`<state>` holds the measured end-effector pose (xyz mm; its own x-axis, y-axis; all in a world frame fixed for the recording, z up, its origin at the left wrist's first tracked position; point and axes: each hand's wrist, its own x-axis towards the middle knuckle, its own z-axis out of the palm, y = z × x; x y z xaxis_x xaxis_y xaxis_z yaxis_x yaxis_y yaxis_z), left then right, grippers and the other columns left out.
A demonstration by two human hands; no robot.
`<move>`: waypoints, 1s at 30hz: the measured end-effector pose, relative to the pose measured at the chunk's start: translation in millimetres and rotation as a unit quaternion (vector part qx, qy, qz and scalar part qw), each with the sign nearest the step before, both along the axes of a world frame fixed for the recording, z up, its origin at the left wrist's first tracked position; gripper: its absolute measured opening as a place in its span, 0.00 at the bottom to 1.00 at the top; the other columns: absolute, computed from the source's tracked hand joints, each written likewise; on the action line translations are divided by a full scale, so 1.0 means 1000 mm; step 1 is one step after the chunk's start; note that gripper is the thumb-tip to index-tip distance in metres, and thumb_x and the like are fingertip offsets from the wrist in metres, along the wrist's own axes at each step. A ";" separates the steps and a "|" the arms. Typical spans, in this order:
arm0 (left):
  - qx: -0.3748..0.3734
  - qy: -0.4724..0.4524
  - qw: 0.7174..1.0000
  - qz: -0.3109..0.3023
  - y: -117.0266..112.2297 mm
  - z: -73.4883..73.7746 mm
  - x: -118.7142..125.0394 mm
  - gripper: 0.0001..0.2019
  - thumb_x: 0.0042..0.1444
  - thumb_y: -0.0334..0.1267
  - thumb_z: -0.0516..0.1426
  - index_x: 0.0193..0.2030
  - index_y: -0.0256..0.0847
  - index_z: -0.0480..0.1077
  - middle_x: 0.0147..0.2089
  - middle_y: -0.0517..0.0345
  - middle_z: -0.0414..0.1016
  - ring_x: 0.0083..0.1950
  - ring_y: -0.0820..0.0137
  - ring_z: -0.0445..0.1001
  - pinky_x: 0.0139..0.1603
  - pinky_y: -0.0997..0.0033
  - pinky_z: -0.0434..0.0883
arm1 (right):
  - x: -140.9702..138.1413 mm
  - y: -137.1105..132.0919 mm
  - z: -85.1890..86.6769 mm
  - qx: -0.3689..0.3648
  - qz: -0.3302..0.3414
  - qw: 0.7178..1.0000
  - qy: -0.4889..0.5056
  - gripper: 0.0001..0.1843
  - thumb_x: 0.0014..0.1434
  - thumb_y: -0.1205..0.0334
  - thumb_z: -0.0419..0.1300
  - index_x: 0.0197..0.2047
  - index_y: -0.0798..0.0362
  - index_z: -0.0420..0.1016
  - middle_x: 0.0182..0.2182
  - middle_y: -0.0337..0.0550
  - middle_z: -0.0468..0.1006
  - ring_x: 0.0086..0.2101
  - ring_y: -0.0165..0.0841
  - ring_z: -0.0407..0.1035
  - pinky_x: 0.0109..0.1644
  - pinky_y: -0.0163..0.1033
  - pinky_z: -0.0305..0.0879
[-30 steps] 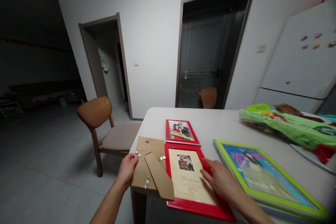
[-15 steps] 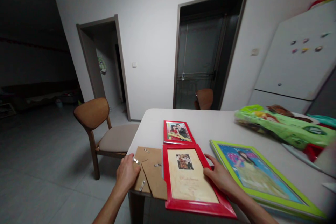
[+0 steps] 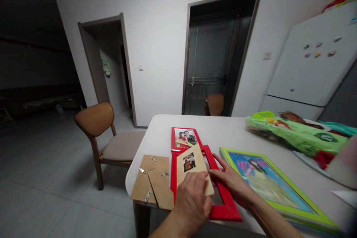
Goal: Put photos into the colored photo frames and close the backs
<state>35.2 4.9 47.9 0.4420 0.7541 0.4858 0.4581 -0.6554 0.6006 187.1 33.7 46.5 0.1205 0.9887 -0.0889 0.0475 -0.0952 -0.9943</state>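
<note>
Since a moment ago the left hand (image 3: 192, 202) has left the backing board (image 3: 152, 182) and now pinches the photo card (image 3: 192, 161), tilted up out of the red frame (image 3: 225, 210) near the table's (image 3: 223, 130) front left corner. The right hand (image 3: 230, 182) lies open, fingers on the frame's right rail.

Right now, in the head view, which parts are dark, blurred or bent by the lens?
Head view: the light is dim, and the room at far left is almost black; the table shows no glare. Head view: the lens leans the door frames and the fridge. Head view: the left hand on the photo card looks soft, and the far right edge is blurred.
</note>
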 end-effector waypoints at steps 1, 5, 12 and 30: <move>0.011 -0.015 1.000 0.019 0.003 0.003 -0.006 0.26 0.41 0.25 0.48 0.51 0.38 0.58 0.45 0.52 0.66 0.47 0.66 0.63 0.50 0.68 0.61 | 0.003 0.003 -0.004 0.001 -0.004 1.000 -0.027 0.42 0.44 0.58 0.56 0.60 0.56 0.42 0.19 0.36 0.71 0.20 0.29 0.66 0.24 0.33 0.61; -0.015 -0.112 0.976 0.185 0.016 0.005 -0.046 0.24 0.43 0.27 0.48 0.50 0.38 0.57 0.41 0.53 0.67 0.40 0.67 0.67 0.42 0.70 0.65 | 0.016 0.016 -0.023 -0.002 -0.028 0.974 -0.224 0.34 0.46 0.62 0.51 0.57 0.59 0.49 0.19 0.37 0.71 0.19 0.29 0.65 0.23 0.32 0.58; -0.174 -0.162 0.937 0.254 0.028 -0.039 -0.110 0.19 0.42 0.32 0.50 0.45 0.39 0.58 0.30 0.62 0.68 0.30 0.70 0.69 0.32 0.73 0.65 | 0.022 0.019 -0.044 0.043 -0.043 0.865 -0.499 0.28 0.49 0.63 0.45 0.52 0.66 0.59 0.40 0.56 0.73 0.38 0.38 0.68 0.41 0.38 0.60; -0.069 0.157 0.934 0.315 0.019 -0.046 -0.114 0.19 0.46 0.33 0.49 0.48 0.39 0.61 0.45 0.52 0.68 0.48 0.64 0.63 0.46 0.66 0.60 | 0.012 0.019 -0.050 0.135 -0.056 0.821 -0.552 0.22 0.48 0.65 0.48 0.46 0.64 0.66 0.41 0.57 0.70 0.41 0.39 0.65 0.48 0.42 0.56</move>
